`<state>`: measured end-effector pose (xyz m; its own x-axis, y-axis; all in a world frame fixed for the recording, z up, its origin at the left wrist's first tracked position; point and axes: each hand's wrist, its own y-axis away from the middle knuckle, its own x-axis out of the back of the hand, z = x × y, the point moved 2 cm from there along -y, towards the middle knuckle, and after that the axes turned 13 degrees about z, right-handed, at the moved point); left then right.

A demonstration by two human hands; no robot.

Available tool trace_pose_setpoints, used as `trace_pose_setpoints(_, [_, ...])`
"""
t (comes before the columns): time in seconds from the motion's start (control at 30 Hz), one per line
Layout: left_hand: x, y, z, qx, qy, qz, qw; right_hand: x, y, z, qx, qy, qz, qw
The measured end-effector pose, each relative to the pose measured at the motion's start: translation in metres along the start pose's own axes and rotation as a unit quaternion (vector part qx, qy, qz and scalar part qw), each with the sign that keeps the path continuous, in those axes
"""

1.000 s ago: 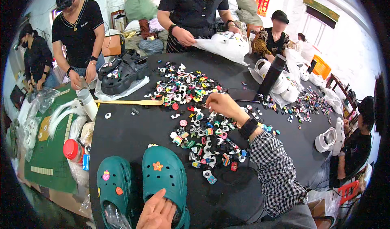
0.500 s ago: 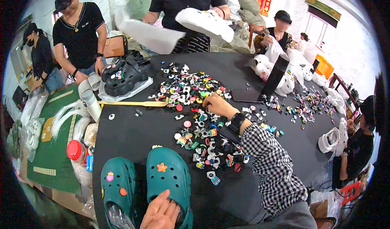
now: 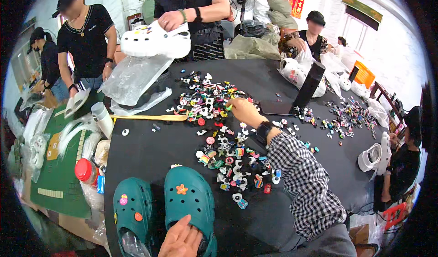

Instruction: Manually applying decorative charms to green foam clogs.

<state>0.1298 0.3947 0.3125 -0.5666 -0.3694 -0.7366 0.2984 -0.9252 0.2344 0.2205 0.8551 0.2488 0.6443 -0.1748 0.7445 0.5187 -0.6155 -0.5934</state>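
Note:
Two dark green clogs stand side by side at the near left of the black table. My left hand (image 3: 181,239) lies palm up at the opening of the right-hand green clog (image 3: 189,189), fingers tucked inside and thumb against the rim. An orange starfish charm (image 3: 182,189) sits on that clog's top. The other green clog (image 3: 132,201) carries several charms and has clear plastic inside. My right hand (image 3: 246,112) is over the pile of colourful shoe charms (image 3: 207,97), its fingertips pinching a small bright green charm (image 3: 229,107).
Across the table a person holds a white clog (image 3: 156,41) over a clear plastic bag (image 3: 137,76). A yellow stick (image 3: 150,117) lies left of the pile. A black cylinder (image 3: 310,87) stands beside a dark phone (image 3: 276,107). More charms (image 3: 349,115) lie at right.
A bright green charm now shows in my right fingertips. The person opposite has moved the white clog and plastic bag leftward, hiding the black clogs. My left hand stays at the green clog.

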Motion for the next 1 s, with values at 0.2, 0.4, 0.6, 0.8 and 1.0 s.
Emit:
trace_pose_setpoints(0.2, [-0.003,0.001,0.001,0.005,-0.005,0.007,1.0,-0.028,-0.013,-0.003,0.005,0.15,-0.016,0.989])
trace_pose_setpoints(0.4, [-0.004,0.002,0.002,0.003,-0.015,0.001,1.0,-0.018,-0.018,0.004,0.033,0.089,-0.053,0.994])
trace_pose_setpoints(0.6, [-0.003,0.001,0.001,0.003,-0.015,0.002,1.0,-0.003,-0.005,-0.008,0.037,0.082,-0.072,0.993])
trace_pose_setpoints(0.8, [-0.002,0.0,0.001,0.0,-0.012,-0.012,1.0,0.024,0.006,-0.016,0.015,0.2,-0.292,0.935])
trace_pose_setpoints(1.0, [-0.004,0.001,0.002,-0.002,-0.015,-0.005,1.0,0.036,0.005,-0.023,-0.001,0.112,-0.152,0.982])
